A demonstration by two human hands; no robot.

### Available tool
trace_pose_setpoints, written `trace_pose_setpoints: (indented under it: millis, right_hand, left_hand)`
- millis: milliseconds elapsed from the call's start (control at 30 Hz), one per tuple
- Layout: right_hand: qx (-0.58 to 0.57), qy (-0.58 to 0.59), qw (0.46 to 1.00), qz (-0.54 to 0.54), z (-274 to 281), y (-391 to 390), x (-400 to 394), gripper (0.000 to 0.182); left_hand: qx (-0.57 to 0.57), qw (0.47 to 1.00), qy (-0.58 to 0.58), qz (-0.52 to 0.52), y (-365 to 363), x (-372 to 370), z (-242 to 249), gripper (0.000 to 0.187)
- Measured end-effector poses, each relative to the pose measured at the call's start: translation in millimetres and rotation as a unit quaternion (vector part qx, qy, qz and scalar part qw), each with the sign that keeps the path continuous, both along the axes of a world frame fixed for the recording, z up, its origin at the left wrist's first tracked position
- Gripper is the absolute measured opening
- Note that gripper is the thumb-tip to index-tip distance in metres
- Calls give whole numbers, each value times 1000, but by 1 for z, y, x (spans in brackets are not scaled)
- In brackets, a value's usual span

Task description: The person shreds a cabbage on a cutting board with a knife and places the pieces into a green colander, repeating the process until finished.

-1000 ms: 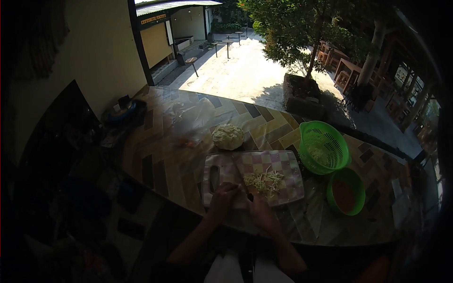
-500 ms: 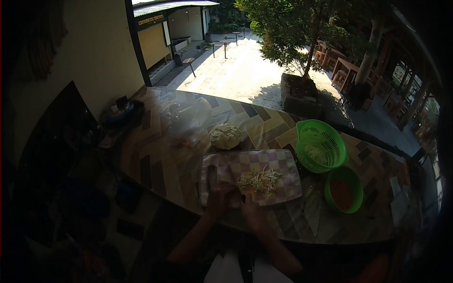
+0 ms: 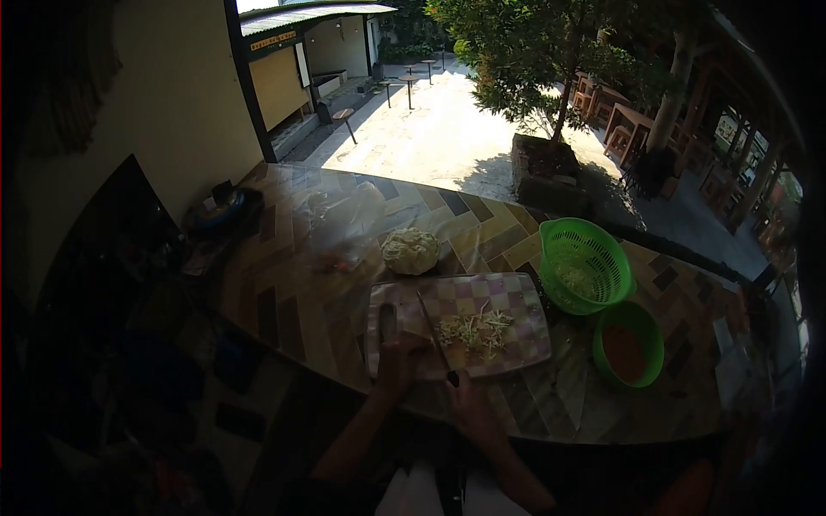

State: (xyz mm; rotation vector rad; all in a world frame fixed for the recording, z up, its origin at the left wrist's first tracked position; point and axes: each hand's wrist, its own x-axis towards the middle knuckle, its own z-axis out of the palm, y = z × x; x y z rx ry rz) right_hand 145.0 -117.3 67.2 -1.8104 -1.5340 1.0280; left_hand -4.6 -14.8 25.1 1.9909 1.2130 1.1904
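Observation:
My right hand (image 3: 467, 402) is closed round the dark handle of a knife (image 3: 437, 338). The blade points away from me over the cutting board (image 3: 525, 297), just left of a heap of shredded cabbage (image 3: 478, 332). At the board's lower left, my left hand (image 3: 401, 357) has its fingers curled together beside the blade. Shadow hides whatever lies under those fingers. Behind the checkered board sits a pale cabbage head (image 3: 410, 250).
Right of the board stands a green colander (image 3: 621, 273) with pale shreds inside. A smaller green bowl (image 3: 656, 357) with orange contents is in front of it. Clear plastic (image 3: 348, 211) lies at the back left of the table (image 3: 292, 297). Outside stands a potted tree (image 3: 564, 103).
The knife blade now shows lengthwise across the board, where before only its dark handle end was plain. My right hand has shifted slightly right; my left hand stays nearly in place.

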Motion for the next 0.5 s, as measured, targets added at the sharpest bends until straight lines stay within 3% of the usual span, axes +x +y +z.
trace_pose_setpoints:
  millis: [200, 500]
  right_hand:
    - [-17, -38, 999, 13, 3, 1, -3, 32]
    - [-45, -122, 992, 6, -13, 43, -10, 35]
  left_hand:
    - [-25, 1000, 9, 4, -2, 1, 4, 18]
    - [84, 994, 55, -40, -11, 1, 14, 22]
